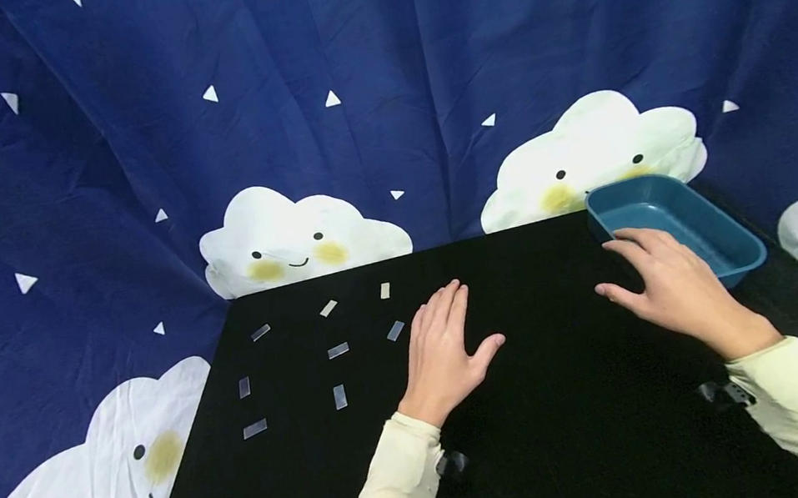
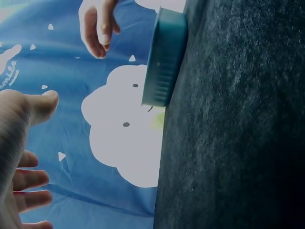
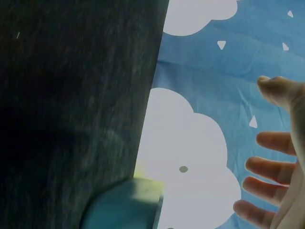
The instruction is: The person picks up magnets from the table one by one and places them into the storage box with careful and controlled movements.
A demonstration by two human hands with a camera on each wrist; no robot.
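Over the middle of the black table, my left hand (image 1: 443,352) has its fingers straight and thumb spread, holding nothing. Just left of it lie several small clear rectangular pieces, one of them a clear piece (image 1: 395,331) nearest the fingers. Two look cream-coloured: a pale piece (image 1: 385,290) and a tilted pale piece (image 1: 329,308) at the back. My right hand (image 1: 669,285) hovers at the near left side of a blue plastic bin (image 1: 736,251), fingers loosely bent and thumb apart. In the right wrist view, nothing lies between that hand's fingers (image 3: 269,168).
The black table (image 1: 542,415) ends at the back against a blue curtain (image 1: 285,70) printed with white clouds and triangles. More clear pieces, such as one clear piece (image 1: 254,429), lie spread toward the left edge. The bin stands at the back right.
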